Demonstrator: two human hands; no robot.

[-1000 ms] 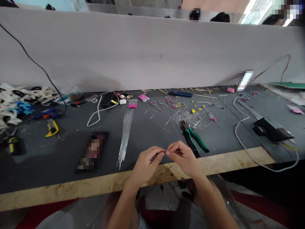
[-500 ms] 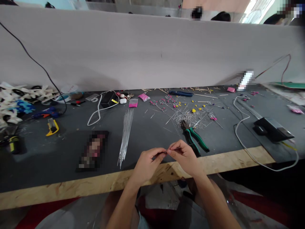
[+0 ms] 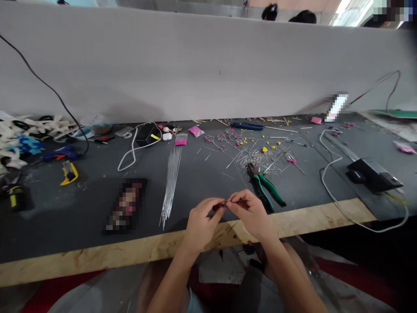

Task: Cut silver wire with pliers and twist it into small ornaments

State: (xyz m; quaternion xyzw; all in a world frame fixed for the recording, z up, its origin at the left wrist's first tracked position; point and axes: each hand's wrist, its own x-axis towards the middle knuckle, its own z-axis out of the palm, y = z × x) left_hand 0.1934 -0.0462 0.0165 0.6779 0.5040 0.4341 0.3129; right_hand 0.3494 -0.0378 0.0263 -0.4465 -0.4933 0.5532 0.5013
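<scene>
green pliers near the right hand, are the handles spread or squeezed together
Spread: the green pliers' handles stand apart in a V, with dark table showing between them. Whether the jaw tips meet, I cannot tell.

thin wire piece [image 3: 223, 203], dark w/ slight metallic glint, pinched where left fingertips [image 3: 218, 212] meet right fingertips [image 3: 231, 206]; mostly hidden by fingers, full shape and tilt unreadable

A pale partition [image 3: 195, 69] stands behind a dark tabletop [image 3: 78, 221] edged with bare wood [image 3: 97, 252], bright light [image 3: 351, 11] beyond.
</scene>
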